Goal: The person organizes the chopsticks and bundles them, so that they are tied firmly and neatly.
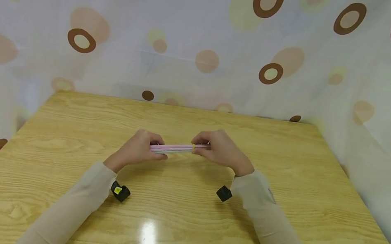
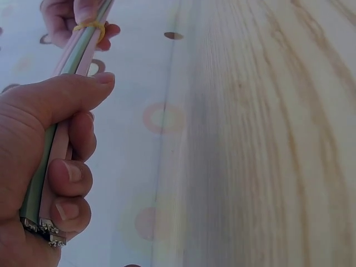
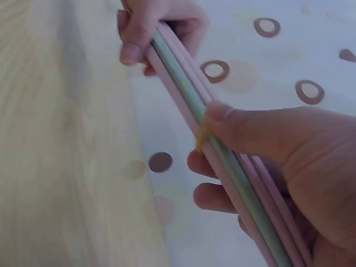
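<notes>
A bundle of pink and green chopsticks [image 1: 173, 148] is held up above the table between both hands. My left hand [image 1: 138, 147] grips one end of it. In the left wrist view, silvery patterned chopstick ends [image 2: 49, 227] stick out below that palm. Toward the other end my right hand [image 1: 222, 150] holds the bundle between thumb and fingers. A yellow rubber band [image 3: 202, 136] circles the chopsticks right at the right thumb and fingertips. The right palm and fingers hide part of the bundle.
A wooden table [image 1: 173, 227] lies under the hands. Behind it and along the sides hangs a pale curtain [image 1: 186, 25] with brown rings and dots. Small black devices sit at the left cuff [image 1: 120, 192] and the right cuff [image 1: 224, 193].
</notes>
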Motion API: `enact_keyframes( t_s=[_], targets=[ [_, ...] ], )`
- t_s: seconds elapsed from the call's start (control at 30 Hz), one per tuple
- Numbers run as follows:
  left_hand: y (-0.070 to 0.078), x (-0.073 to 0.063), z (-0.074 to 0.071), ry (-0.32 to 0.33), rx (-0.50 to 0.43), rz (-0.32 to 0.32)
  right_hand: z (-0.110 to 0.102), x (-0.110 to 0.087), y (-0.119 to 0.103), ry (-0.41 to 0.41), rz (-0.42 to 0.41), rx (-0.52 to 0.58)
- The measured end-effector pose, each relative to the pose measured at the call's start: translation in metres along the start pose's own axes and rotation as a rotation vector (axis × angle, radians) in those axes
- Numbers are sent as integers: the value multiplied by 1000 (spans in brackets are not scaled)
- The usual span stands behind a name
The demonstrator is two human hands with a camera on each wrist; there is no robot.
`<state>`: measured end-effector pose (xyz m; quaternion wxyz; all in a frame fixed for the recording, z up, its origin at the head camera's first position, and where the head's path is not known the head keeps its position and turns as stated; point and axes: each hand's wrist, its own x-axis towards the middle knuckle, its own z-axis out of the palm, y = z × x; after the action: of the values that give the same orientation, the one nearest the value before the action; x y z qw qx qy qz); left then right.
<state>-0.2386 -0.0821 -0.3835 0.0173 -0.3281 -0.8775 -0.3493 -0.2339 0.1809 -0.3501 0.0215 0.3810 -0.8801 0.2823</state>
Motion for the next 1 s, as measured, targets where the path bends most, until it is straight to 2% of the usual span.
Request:
enact_keyframes(
  t_s=[0.2,0.4,0.63,1.0],
  targets=[
    [2,1,4,-32,-5,-25,9,6,-3,-63,-45,-3],
    [2,1,0,-16,-19,-39,3,5,1,-47,-27,3],
    [-2,2,-3,-4,-7,-32,-5,1,8,-63,38,12],
    [0,4,-2,7,-4,-21,4,0,4,-12,-8,-6]
  ],
)
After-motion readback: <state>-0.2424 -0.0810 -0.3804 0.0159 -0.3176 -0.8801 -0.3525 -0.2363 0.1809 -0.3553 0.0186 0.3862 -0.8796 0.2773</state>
